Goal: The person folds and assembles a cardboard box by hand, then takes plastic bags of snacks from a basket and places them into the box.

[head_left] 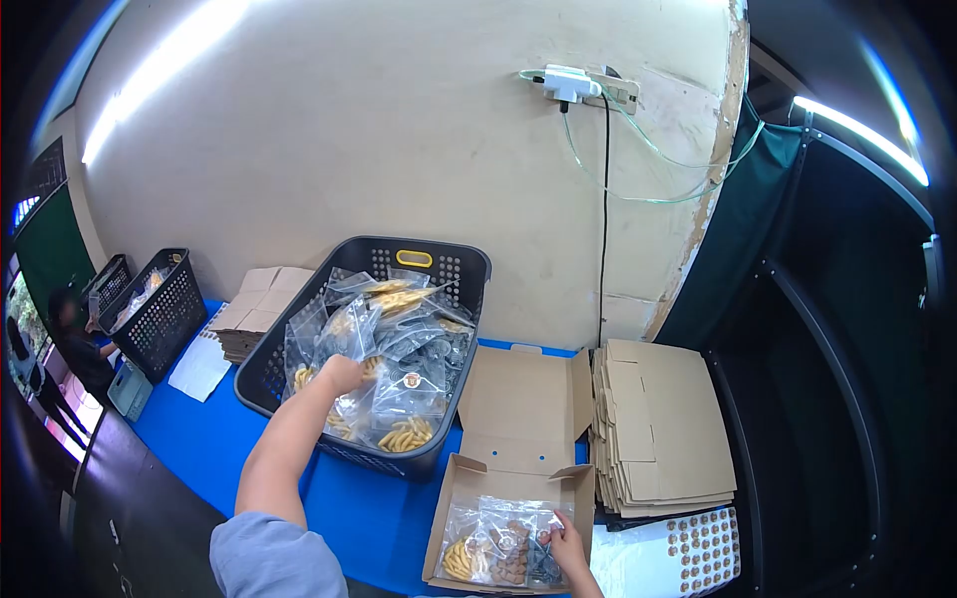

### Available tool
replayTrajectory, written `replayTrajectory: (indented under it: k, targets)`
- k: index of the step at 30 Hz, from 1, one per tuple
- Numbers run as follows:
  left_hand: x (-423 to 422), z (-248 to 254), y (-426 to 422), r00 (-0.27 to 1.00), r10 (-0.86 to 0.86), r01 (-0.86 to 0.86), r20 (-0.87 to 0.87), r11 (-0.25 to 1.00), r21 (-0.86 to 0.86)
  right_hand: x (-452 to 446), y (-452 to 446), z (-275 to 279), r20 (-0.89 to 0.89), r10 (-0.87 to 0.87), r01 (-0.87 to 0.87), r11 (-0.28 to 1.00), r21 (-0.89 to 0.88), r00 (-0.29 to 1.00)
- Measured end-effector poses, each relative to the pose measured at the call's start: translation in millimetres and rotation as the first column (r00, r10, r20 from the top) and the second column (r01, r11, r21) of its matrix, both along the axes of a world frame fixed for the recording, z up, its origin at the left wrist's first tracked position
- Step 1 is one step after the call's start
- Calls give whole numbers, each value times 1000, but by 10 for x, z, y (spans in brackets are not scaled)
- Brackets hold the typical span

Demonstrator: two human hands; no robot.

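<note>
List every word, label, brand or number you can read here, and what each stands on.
None can be read.
Round sticker on a clear bag in the black basket: too small.
Clear bags in the open cardboard box: markings too blurred.
Sheet of round stickers by the cardboard stack: too small.

Bright wall (399,149), dark fisheye-curved edges

Left sleeve (277,558) grey-blue, plain fabric, short, loose, rounded in outline, softly creased. Hem sits on upper arm, around elbow. Left forearm (281,448) bare from hem down to left hand (344,375), also bare. Right hand (568,546) bare, wrist likewise; picture's lower edge crops rest of arm.
</note>
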State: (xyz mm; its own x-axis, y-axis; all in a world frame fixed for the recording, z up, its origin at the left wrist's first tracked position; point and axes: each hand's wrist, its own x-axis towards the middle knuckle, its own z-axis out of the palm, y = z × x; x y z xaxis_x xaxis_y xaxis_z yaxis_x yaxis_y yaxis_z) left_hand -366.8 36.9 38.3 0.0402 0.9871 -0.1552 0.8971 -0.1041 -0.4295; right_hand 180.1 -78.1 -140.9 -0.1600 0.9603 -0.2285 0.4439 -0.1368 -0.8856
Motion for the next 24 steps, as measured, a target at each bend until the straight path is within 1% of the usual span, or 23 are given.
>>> replayTrajectory:
  k: [1,5,7,8,10,12,14,16,17,19,20,21,23,24]
  targets:
    - [-23,-35,8,999,-27,28,-33,999,34,12,-7,-17,0,1,-1,1000,-4,1000]
    - [-20,23,49,998,7,-3,-68,998,55,30,-23,-34,13,-10,11,1000,-19,1000]
    - [-4,146,24,994,96,-102,42,978,182,23,-15,23,4,-22,22,999,-32,1000]
    - [14,207,18,995,94,-99,40,978,182,30,-12,57,6,-19,19,1000,-13,1000]
    - [65,365,-35,983,142,-165,115,961,224,68,29,32,5,-9,9,1000,10,1000]
    - [116,529,-134,985,138,-158,102,962,224,130,85,-92,21,-21,21,1000,16,1000]
    - [152,691,-232,987,127,-146,96,963,229,145,119,-7,-2,-20,20,1000,-3,1000]
    - [170,846,-335,959,167,-231,228,928,293,175,158,104,-19,-26,25,999,-21,999]
    - [153,908,-392,959,164,-230,230,927,295,179,174,154,-20,-21,21,1000,-14,1000]
    - [100,1017,-542,918,28,-253,395,810,529,181,205,195,-20,-13,13,1000,-15,1000]
    - [84,1079,-601,916,12,-262,402,776,574,195,226,194,-20,-18,17,1000,-21,1000]
    - [92,1156,-661,916,19,-265,401,779,569,200,237,199,-20,-21,20,999,-27,1000]
    - [144,1320,-781,871,-43,-337,490,674,657,197,244,176,-29,-19,18,999,-39,999]
    - [195,1394,-838,862,-19,-365,507,670,646,184,269,158,-36,-8,7,1000,-30,999]
